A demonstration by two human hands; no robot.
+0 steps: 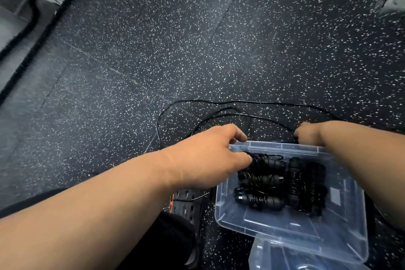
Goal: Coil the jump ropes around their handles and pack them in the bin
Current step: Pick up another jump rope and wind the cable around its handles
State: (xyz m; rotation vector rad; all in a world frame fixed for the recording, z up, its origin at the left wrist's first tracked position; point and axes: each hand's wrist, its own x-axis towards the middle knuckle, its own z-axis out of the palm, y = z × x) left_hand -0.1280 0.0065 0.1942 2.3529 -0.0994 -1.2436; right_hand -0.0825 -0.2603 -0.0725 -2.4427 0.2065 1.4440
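Head view: the left hand (210, 155) reached over the near-left corner of a clear plastic bin (291, 237), fingers curled, thumb and fingertips touching a coiled jump rope (263, 165) inside; whether it truly gripped the bundle was unclear. About 4 wrapped bundles lay in the bin, just right of that hand. The right hand (306, 133), beyond the bin's far rim, was curled, apparently pinching a loose rope (197, 103) looping across the floor (153, 39). Likely risk: the trailing loops could snag the bin's rim or tangle while being wound.

Bare forearms (105, 195), no sleeves showing; dark trousers (166, 241) and a black perforated shoe (186, 204).
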